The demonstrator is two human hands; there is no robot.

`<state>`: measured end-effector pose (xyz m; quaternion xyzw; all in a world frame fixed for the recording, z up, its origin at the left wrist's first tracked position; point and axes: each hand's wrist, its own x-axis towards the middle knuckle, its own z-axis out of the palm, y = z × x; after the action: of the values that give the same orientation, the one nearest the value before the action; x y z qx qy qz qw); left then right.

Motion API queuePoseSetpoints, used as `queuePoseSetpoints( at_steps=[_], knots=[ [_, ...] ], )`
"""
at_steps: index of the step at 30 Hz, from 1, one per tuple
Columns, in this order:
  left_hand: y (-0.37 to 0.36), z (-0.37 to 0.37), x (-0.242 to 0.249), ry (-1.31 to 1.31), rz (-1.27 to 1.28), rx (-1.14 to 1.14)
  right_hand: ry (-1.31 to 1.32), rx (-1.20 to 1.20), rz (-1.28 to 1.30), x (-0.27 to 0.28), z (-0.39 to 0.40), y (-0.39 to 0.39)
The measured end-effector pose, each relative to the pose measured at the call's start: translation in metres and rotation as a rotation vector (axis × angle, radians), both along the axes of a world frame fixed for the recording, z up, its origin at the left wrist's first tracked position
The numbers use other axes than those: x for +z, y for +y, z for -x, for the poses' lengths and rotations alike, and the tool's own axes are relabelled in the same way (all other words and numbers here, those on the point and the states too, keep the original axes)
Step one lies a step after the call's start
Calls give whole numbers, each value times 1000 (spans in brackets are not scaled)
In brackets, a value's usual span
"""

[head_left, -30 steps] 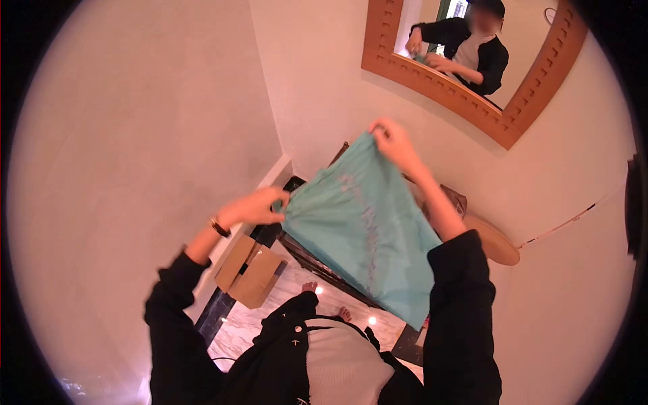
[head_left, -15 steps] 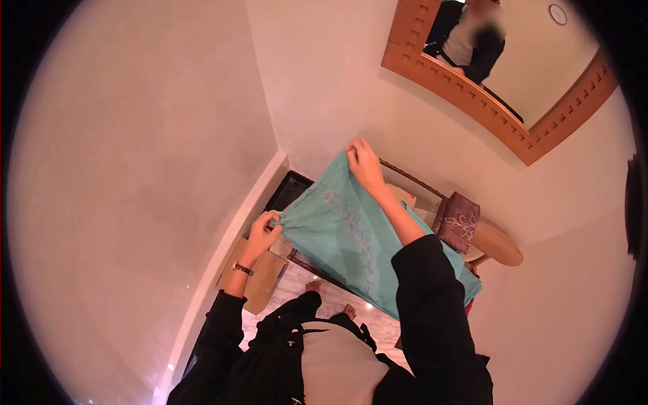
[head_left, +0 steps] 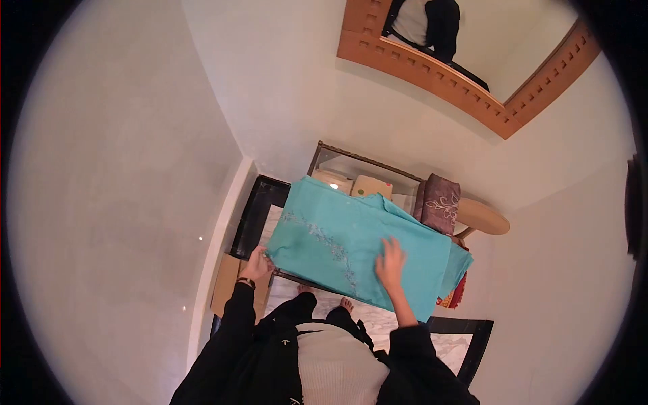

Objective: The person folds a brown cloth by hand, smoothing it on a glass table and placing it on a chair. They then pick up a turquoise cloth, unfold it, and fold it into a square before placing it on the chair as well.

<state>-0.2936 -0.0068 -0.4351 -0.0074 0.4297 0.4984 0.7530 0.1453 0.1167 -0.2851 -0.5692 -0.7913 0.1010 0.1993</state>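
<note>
A turquoise embroidered cloth (head_left: 412, 260) lies spread over a glass-topped table, with a curving floral pattern across its left half. My left hand (head_left: 257, 264) is closed on the cloth's near left corner, thumb and fingers pinched together at the edge. On the middle right of the fabric is my right hand (head_left: 391, 264), palm down with fingers stretched out and somewhat blurred. Small creases run along the cloth's far edge, and a fold of it hangs past the table's right end.
The glass table's metal rim (head_left: 371, 160) shows behind the cloth. A brown patterned fabric box (head_left: 441, 204) sits at the right back, beside a tan rounded seat (head_left: 487, 219). A cardboard box (head_left: 229, 283) stands on the floor at left. Above hangs a wood-framed mirror (head_left: 432, 71).
My right hand has let go of the cloth's far left corner and moved down right onto its surface. The raised cloth has come down flat on the table. The left hand still pinches its corner.
</note>
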Motion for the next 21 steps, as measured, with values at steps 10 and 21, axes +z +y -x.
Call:
queuePoseSetpoints(
  at_steps=[10, 21],
  knots=[
    [4, -12, -12, -14, -189, 170, 609, -813, 307, -121, -256, -86],
    [6, 4, 41, -45, 17, 38, 425, -701, 86, -89, -229, -101]
  ],
)
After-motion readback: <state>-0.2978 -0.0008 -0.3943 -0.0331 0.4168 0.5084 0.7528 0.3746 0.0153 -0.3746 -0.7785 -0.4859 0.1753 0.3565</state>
